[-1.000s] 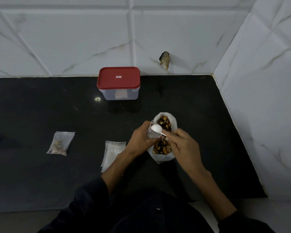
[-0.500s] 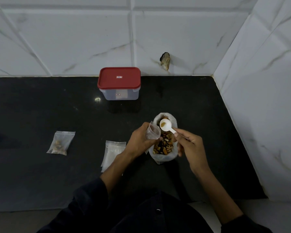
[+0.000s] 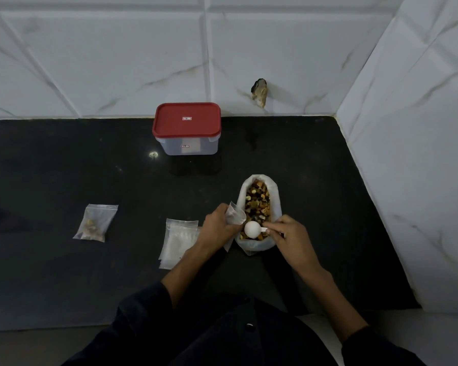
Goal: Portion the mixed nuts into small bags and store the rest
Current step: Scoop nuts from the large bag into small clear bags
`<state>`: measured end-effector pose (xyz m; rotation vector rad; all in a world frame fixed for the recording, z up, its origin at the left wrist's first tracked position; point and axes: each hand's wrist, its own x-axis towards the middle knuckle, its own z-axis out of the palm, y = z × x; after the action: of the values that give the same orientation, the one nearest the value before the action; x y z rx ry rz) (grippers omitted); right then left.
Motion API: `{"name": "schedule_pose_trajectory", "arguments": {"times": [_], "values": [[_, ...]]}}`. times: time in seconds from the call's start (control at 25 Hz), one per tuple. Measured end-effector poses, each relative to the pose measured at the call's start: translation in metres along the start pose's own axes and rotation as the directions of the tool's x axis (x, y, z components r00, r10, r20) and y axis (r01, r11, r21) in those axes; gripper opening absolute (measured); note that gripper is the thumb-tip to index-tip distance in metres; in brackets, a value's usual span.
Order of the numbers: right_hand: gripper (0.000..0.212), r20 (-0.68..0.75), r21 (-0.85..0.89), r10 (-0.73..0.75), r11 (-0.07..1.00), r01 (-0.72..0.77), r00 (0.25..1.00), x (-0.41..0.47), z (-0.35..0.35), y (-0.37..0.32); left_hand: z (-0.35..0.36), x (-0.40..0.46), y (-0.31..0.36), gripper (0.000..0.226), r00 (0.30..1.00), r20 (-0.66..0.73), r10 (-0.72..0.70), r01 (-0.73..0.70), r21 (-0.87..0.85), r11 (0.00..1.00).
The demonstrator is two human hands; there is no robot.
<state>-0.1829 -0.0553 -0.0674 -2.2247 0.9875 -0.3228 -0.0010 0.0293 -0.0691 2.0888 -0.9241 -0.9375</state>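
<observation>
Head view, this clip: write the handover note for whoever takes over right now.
Left hand holds a small clear bag open beside the big nut bag.
Right hand pinches the white scoop, its bowl over the near end of the nuts.
Done: one filled small bag lies at left.
Left: fill the held bag and the empty bags stacked by the left wrist, then store the remainder, presumably in the red-lidded container, which is shut, at the back.

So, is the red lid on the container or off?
On. The red lid sits flat on the container, covering its whole top.
</observation>
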Motion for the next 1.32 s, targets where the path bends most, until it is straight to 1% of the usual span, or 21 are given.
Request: {"name": "schedule_pose_trajectory", "arguments": {"times": [0.08, 0.2, 0.36, 0.4, 0.48, 0.56, 0.6, 0.76, 0.92, 1.04, 1.32], "values": [[0.027, 0.007, -0.026, -0.027, 0.999, 0.028, 1.0, 0.005, 0.0, 0.001, -0.001, 0.003, 0.002, 0.04, 0.999, -0.008, -0.054, 0.053, -0.044, 0.998], [0.026, -0.037, -0.092, -0.061, 0.994, 0.057, 0.997, 0.012, -0.004, -0.001, -0.002, 0.006, 0.003, 0.042, 0.996, 0.006, -0.09, 0.091, -0.089, 0.992], [0.026, -0.106, -0.124, -0.016, 0.992, 0.003, 0.994, 0.02, -0.011, 0.001, -0.003, 0.008, 0.0, 0.042, 0.996, 0.026, -0.09, 0.092, -0.119, 0.989], [0.026, -0.124, -0.114, 0.01, 0.993, -0.025, 0.992, 0.021, -0.012, 0.003, -0.002, 0.008, 0.0, 0.041, 0.996, 0.034, -0.087, 0.09, -0.119, 0.989], [0.024, -0.16, -0.023, 0.081, 0.996, -0.086, 0.984, 0.024, -0.017, 0.007, -0.002, 0.009, -0.002, 0.043, 0.994, 0.057, -0.09, 0.096, -0.119, 0.988], [0.022, -0.152, 0.063, 0.129, 0.991, -0.121, 0.98, 0.027, -0.025, 0.008, -0.003, 0.011, -0.003, 0.045, 0.993, 0.071, -0.097, 0.105, -0.111, 0.988], [0.021, -0.13, 0.063, 0.129, 0.991, -0.122, 0.983, 0.027, -0.028, 0.009, -0.003, 0.012, -0.004, 0.045, 0.992, 0.074, -0.104, 0.112, -0.116, 0.987], [0.019, -0.027, -0.113, 0.086, 0.99, -0.089, 0.996, 0.026, -0.031, 0.007, -0.004, 0.017, 0.001, 0.046, 0.993, 0.057, -0.108, 0.116, -0.149, 0.982], [0.021, 0.039, -0.348, 0.151, 0.929, -0.128, 0.988, 0.03, -0.023, 0.001, -0.003, 0.022, 0.009, 0.043, 0.992, 0.031, -0.124, 0.127, -0.163, 0.978], [0.023, 0.038, -0.381, 0.177, 0.913, -0.149, 0.984, 0.033, -0.019, -0.005, 0.0, 0.026, 0.011, 0.043, 0.99, 0.037, -0.137, 0.141, -0.153, 0.978], [0.024, -0.014, -0.401, 0.156, 0.904, -0.148, 0.988, 0.04, -0.008, -0.013, 0.003, 0.027, 0.011, 0.04, 0.991, 0.026, -0.133, 0.135, -0.193, 0.972]]}}
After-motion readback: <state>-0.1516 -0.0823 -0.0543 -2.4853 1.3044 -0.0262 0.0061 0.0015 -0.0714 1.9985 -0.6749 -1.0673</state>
